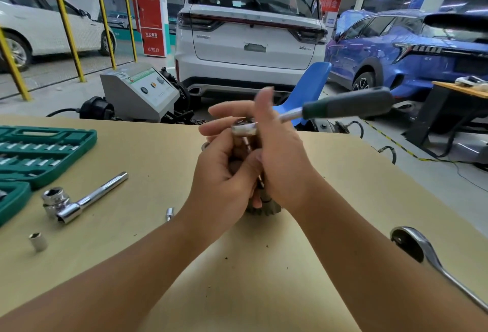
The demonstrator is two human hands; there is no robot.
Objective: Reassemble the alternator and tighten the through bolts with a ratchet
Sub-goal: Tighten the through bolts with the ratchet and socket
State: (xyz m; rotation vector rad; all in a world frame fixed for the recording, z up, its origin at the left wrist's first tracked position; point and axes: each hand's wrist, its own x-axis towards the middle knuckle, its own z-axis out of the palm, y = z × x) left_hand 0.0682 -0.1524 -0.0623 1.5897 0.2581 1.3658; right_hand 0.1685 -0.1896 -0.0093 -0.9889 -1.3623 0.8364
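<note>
"X" badge on white car [248,41]; Chinese characters on red sign [150,22].

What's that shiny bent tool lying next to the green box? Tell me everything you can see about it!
The L-shaped socket wrench is bright, mirror-like metal, probably chromed steel. A short, thick socket end with an open, toothed-looking mouth points up at its left end; a smooth round bar runs up and to the right from the bend. It lies flat on the tan table, just right of the green tool case. No hand touches it. A small loose socket stands nearby, apart from it.
</note>
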